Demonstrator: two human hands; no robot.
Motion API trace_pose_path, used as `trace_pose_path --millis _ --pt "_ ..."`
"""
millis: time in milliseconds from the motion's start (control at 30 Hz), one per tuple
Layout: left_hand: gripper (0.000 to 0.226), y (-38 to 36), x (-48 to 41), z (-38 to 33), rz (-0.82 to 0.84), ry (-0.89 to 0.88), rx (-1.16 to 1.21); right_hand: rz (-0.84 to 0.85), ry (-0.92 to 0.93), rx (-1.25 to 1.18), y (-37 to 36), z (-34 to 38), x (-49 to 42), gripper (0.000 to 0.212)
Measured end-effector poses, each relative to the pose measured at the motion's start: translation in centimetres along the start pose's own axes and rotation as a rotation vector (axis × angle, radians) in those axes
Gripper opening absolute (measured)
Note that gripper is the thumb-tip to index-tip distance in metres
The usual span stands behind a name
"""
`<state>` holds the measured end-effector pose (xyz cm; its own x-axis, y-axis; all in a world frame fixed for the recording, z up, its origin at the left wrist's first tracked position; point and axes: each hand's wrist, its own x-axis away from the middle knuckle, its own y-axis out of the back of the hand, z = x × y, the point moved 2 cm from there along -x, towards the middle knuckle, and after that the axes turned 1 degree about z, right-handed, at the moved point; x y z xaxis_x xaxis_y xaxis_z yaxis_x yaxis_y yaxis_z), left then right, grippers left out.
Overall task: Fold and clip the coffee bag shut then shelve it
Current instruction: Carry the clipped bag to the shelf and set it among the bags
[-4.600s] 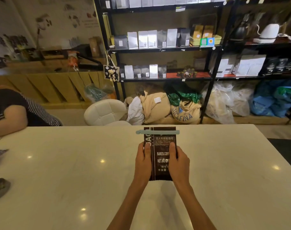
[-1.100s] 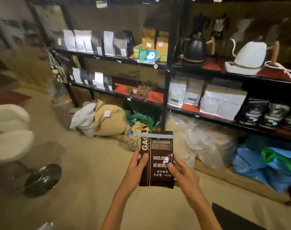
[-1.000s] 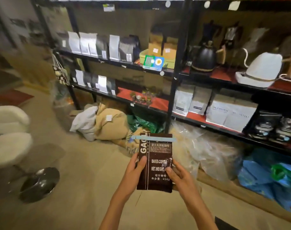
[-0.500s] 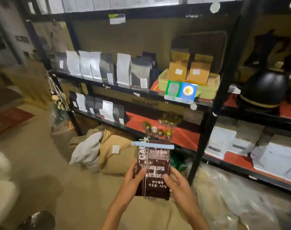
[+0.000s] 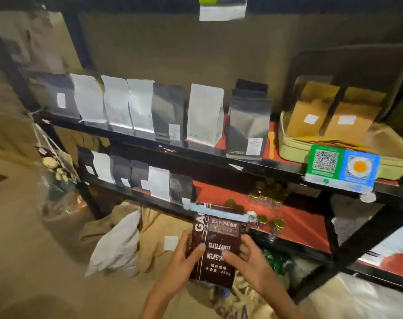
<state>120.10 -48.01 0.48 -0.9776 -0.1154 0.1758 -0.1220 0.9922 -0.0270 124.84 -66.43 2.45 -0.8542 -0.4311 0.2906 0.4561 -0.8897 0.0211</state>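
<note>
I hold a dark brown coffee bag (image 5: 218, 238) upright in front of me. A pale blue clip (image 5: 218, 212) runs across its folded top. My left hand (image 5: 185, 257) grips the bag's left edge, thumb on the front. My right hand (image 5: 246, 261) grips the right edge, thumb on the lettering. The bag is level with the front edge of the lower red shelf (image 5: 294, 217) of a black rack, just left of some small gold-lidded jars (image 5: 268, 223).
The upper shelf (image 5: 195, 155) carries a row of white, grey and black pouches (image 5: 205, 115) and a tray of brown boxes (image 5: 333, 116) with a QR sign (image 5: 340, 168). More pouches (image 5: 136, 173) stand on the lower shelf's left part. Burlap sacks (image 5: 131, 238) lie on the floor below.
I have moved closer to the rack and the view has tilted down towards it. The clipped bag has stayed in both hands and now reaches the lower shelf's edge.
</note>
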Motion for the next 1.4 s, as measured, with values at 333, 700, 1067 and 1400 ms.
trace_pose_path --millis 333,700,1067,1400 --pt "0.046 16.1 -14.1 5.1 0.256 0.111 -0.147 -0.297 -0.142 0.018 -12.6 -2.1 -14.7 0.033" --pt "0.045 14.0 -27.9 3.6 0.083 -0.312 -0.878 -0.365 0.054 0.244 -4.2 -2.5 -25.8 0.022" --pt "0.054 14.2 -40.6 3.4 0.347 -0.247 -1.407 -0.427 0.241 0.324 1.3 -9.8 -34.7 0.025" --pt "0.035 14.2 -41.0 4.8 0.264 -0.437 -1.466 -0.486 0.216 0.322 0.8 -15.6 -36.5 0.028"
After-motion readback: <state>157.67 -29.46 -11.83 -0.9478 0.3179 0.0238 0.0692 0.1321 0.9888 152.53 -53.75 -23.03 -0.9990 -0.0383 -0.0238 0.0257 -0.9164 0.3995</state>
